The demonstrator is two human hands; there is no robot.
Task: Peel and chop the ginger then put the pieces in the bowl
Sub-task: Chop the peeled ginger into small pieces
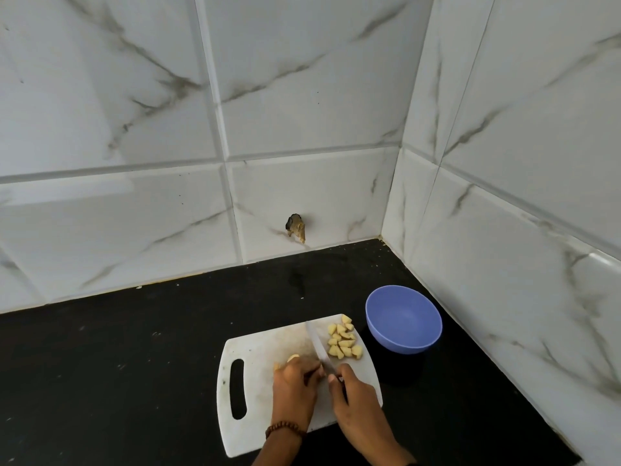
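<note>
A white cutting board (255,344) with a handle slot lies on the black counter. My left hand (295,385) presses a peeled ginger piece (293,358) onto the board; only its pale tip shows past my fingers. My right hand (356,395) grips the handle of a knife (317,344), whose blade runs up the board beside my left fingertips. A heap of several yellow chopped ginger pieces (344,338) lies at the board's far right corner. An empty blue bowl (403,319) stands just right of the board.
The black counter (134,364) meets marble-tiled walls behind and on the right, forming a corner near the bowl. A small chipped hole with brown debris (296,227) marks the back wall low down. A beaded bracelet (285,428) circles my left wrist.
</note>
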